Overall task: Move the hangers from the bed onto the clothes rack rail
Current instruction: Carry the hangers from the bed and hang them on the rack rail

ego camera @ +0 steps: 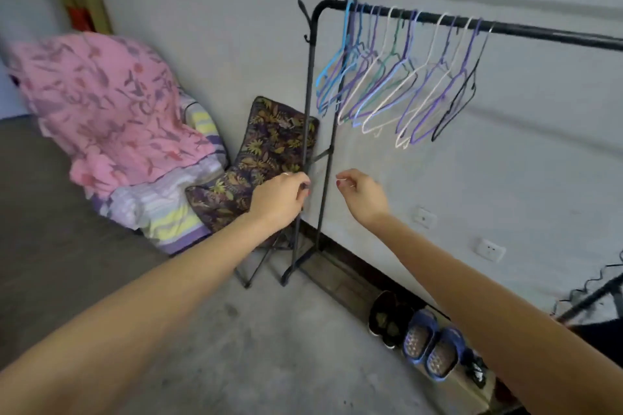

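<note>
Head view: clothes rack [308, 104] right end cut off by the frame. Two rails; hangers [397, 77] crowd the front rail [539, 31], overlapping, roughly a dozen, exact count unclear; back rail bare. Left hand [278, 200] at the rack's front post, fingers curled; whether it grips the post cannot be told. Right hand [360, 194] loosely curled, holding nothing. Bed [50, 212] partly visible. Two pairs of shoes [418, 337].

Dim, flat and soft-shadowed, motion-smeared at far left, bent by wide-angle distortion at the edges, slightly soft throughout.
</note>
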